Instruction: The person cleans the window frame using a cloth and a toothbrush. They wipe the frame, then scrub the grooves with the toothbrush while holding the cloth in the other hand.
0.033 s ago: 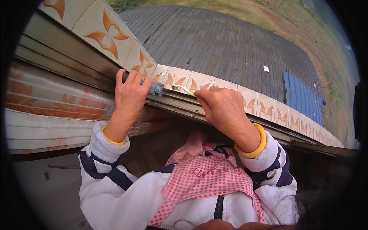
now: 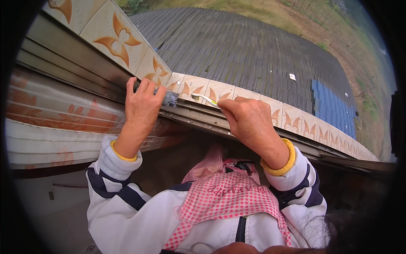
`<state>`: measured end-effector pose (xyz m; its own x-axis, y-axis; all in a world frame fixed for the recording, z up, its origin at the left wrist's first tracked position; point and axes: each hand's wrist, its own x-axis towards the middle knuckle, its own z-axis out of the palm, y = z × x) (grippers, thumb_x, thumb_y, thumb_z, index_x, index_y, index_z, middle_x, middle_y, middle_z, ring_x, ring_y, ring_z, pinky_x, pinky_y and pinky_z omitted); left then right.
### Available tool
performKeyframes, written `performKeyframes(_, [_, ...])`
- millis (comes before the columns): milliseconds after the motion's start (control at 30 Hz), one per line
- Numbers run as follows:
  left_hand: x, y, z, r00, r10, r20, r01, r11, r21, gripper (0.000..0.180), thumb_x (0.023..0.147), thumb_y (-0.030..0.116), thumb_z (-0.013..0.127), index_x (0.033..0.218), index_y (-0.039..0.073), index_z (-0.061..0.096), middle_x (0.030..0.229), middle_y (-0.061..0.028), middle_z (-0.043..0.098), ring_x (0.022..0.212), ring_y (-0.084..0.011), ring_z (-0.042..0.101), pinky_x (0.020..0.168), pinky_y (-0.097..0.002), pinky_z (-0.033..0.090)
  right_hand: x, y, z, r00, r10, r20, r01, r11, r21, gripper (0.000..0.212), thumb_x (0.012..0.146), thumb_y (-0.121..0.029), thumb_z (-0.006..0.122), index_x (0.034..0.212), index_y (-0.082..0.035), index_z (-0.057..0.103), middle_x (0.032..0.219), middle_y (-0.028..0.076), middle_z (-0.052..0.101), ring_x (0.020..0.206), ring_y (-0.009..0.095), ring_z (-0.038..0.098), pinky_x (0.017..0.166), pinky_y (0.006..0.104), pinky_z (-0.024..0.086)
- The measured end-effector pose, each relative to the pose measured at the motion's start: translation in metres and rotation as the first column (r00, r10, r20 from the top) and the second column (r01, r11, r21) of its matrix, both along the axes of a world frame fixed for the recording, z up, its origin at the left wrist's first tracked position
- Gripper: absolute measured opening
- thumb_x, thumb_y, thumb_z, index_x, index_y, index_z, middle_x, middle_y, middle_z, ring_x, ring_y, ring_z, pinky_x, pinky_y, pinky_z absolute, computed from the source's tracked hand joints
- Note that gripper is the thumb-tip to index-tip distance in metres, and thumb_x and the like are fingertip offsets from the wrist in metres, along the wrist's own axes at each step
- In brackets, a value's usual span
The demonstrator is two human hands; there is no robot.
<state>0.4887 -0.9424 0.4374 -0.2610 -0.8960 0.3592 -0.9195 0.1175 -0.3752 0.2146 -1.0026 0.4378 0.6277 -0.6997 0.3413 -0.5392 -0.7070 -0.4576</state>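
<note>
My right hand [image 2: 249, 120] is closed round the green end of a white toothbrush [image 2: 206, 98]. The toothbrush's head lies over the edge of the metal window track [image 2: 203, 117], by the tiled ledge. My left hand [image 2: 144, 101] grips a grey tool with bluish-grey bristles [image 2: 170, 98], which looks like a brush. Its bristle end points right, close to the toothbrush head, at the corner of the track. Most of the grey tool is hidden under my left fingers. Dark dirt specks show along the track.
Cream tiles with orange patterns [image 2: 292, 118] line the outer ledge. A metal window frame [image 2: 76, 63] runs along the left, with a patterned curtain [image 2: 63, 114] below it. Beyond the ledge lies a lower dark roof [image 2: 237, 46] with a blue section [image 2: 334, 106].
My right hand and the toothbrush have shifted slightly right. My left hand and the grey brush have barely moved.
</note>
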Motion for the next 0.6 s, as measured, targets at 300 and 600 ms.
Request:
performKeyframes(300, [-0.075, 0.008, -0.009, 0.956, -0.130, -0.261, 0.161, 0.982, 0.100, 0.024, 0.073, 0.000, 0.064, 0.095, 0.010, 0.064, 0.087, -0.0064, 0.058, 0.096, -0.0255, 0.058, 0.093, -0.0454, 0.040, -0.119, 0.036, -0.010, 0.962, -0.256, 0.094, 0.229, 0.945, 0.235, 0.017, 0.085, 0.001, 0.070, 0.101, -0.002, 0.074, 0.080, 0.016, 0.071, 0.066, 0.026, 0.068, 0.059, 0.0302, 0.050])
performKeyframes(600, [-0.069, -0.008, -0.049, 0.999, 0.021, -0.032, -0.013, 0.972, 0.234, 0.018, 0.074, 0.005, 0.065, 0.090, 0.012, 0.061, 0.085, -0.0049, 0.058, 0.092, -0.0228, 0.057, 0.089, -0.0433, 0.039, -0.208, 0.074, -0.015, 0.846, -0.474, 0.243, 0.360, 0.845, 0.395, 0.019, 0.085, 0.004, 0.069, 0.102, -0.001, 0.073, 0.079, 0.015, 0.070, 0.066, 0.023, 0.068, 0.059, 0.0296, 0.050])
